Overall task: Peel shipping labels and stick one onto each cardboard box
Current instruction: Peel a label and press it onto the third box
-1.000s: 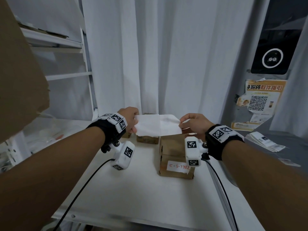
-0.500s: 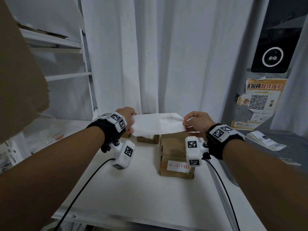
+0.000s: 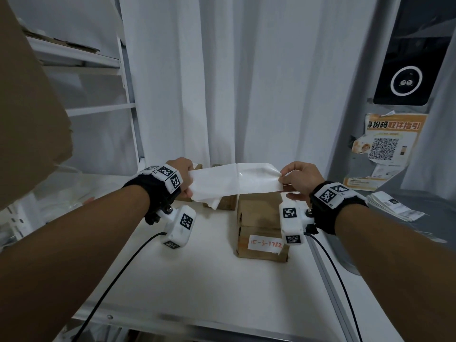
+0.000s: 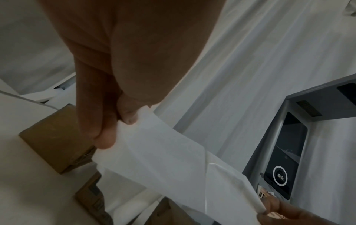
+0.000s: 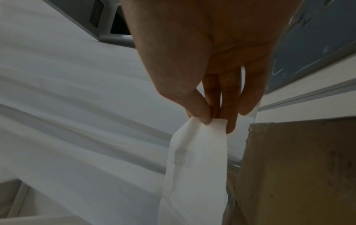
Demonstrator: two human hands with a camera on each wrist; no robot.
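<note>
While the label strip hangs stretched in mid-air above the bench, each end is pinched by one of the hands: the left hand nips its end between thumb and curled fingers, and the right hand pinches the opposite end between thumb and fingertips. Held taut like this, with a crease across its middle and its right half glossy, the strip looks set for splitting a label from its backing; that is my reading, since the separation itself is not clear. Directly under the strip, at 12 o'clock on the bench, stands a cardboard box bearing a handwritten sticker on its front. Holding the label just above it probably keeps the trip down to the top face short. Two smaller boxes sit behind at about 11 o'clock. A stack of labels lies at 2 o'clock, well apart.
</note>
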